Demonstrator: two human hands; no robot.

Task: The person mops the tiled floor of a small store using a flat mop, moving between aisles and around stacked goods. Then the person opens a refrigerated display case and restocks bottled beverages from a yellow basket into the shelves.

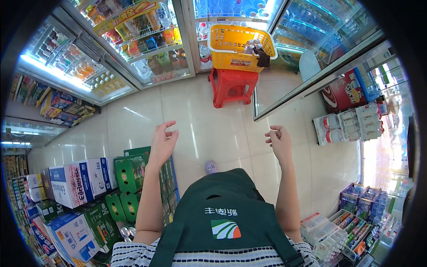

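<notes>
My left hand (164, 142) hovers over the tiled floor with nothing in it, its fingers loosely curved and apart. Also bare, my right hand (279, 142) is raised on the other side, thumb and fingers slightly bent, near the lower corner of an opened glass cooler door (287, 96). Ahead of both hands, a yellow plastic basket (230, 56) rests on a red plastic stool (233, 85). Several small bottles (251, 46) stand inside the basket, and a dark brown cloth or glove (262, 57) hangs over its rim.
Lit drink coolers (146, 40) line the front and left. Stacked beer cartons (80, 182) and green packs (130, 175) crowd my left side. To the right are shrink-wrapped water bottles (350, 123), a red carton (347, 90) and a low candy display (353, 230).
</notes>
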